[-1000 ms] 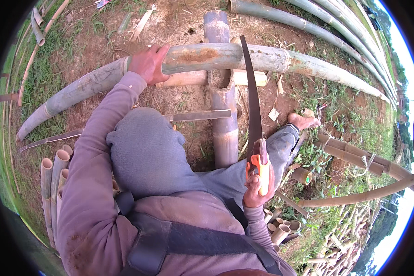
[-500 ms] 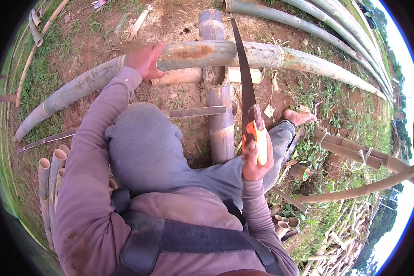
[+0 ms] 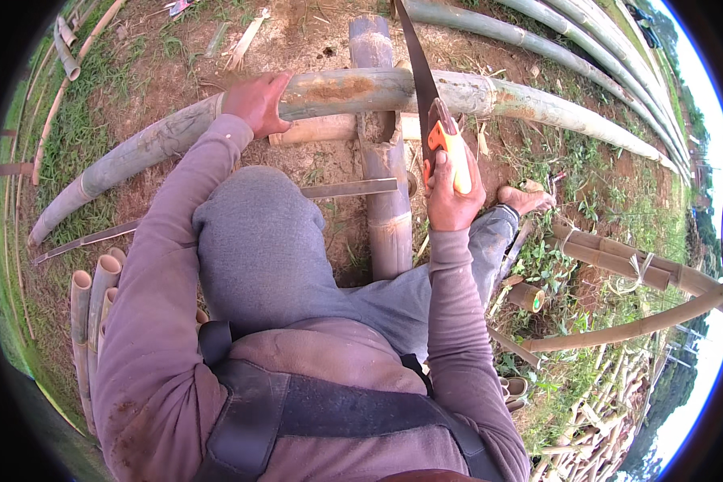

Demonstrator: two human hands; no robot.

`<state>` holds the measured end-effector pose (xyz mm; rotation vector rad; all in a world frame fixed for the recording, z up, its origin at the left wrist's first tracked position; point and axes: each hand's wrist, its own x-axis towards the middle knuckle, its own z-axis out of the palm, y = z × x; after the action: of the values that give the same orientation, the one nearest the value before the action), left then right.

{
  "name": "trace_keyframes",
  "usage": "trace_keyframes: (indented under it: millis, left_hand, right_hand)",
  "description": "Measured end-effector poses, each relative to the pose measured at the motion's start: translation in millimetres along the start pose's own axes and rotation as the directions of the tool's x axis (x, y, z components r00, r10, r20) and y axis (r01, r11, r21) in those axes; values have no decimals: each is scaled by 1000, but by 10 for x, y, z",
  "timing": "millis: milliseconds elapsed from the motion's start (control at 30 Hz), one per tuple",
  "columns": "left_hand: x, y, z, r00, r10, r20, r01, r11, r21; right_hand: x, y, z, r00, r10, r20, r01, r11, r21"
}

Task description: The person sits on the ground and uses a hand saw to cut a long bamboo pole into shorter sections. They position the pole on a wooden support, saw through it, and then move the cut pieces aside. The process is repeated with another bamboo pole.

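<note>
Gripping the saw (image 3: 419, 68) by its orange handle (image 3: 461, 167) in the right hand (image 3: 454, 201), spreading the left hand's (image 3: 255, 106) fingers (image 3: 276, 86) wide over the bamboo pole (image 3: 341, 90), laid across a bamboo log (image 3: 392, 237). Possibly risking a rolled pole from light pressure, or a skipping blade from a twisted stroke. Finding no readable writing.

Passable over bare ground (image 3: 329, 165) beside the left edge of the post (image 3: 390, 233); hemmed in beyond by the long pole (image 3: 345, 90), nearer by a flat strip (image 3: 349, 188); barred past the right edge by the saw (image 3: 419, 60).
</note>
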<state>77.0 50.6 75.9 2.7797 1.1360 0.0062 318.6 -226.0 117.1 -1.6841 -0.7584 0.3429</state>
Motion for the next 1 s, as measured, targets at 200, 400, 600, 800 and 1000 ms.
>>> trace_keyframes:
  millis: [200,400,600,800,1000]
  left_hand:
    - [40,48,44,995,-47,83,43,998,53]
    - [95,47,67,993,-34,111,27,997,70]
    - [266,-115,-29,983,-53,178,64,996,-57]
    - [358,-186,-20,974,-26,227,47,995,-91]
    - [504,-270,-116,941,34,338,38,978,-204]
  right_hand:
    - [-1642,-98,-1020,1000,-4,-1,4,972,-233]
    - [-419,89,-205,999,-24,-40,25,1000,12]
    - [27,-22,24,1000,-10,-23,11,999,44]
    - [-1539,-245,-875,999,44,-5,-44,989,-143]
    - [-383,57,-170,998,-7,-60,11,998,67]
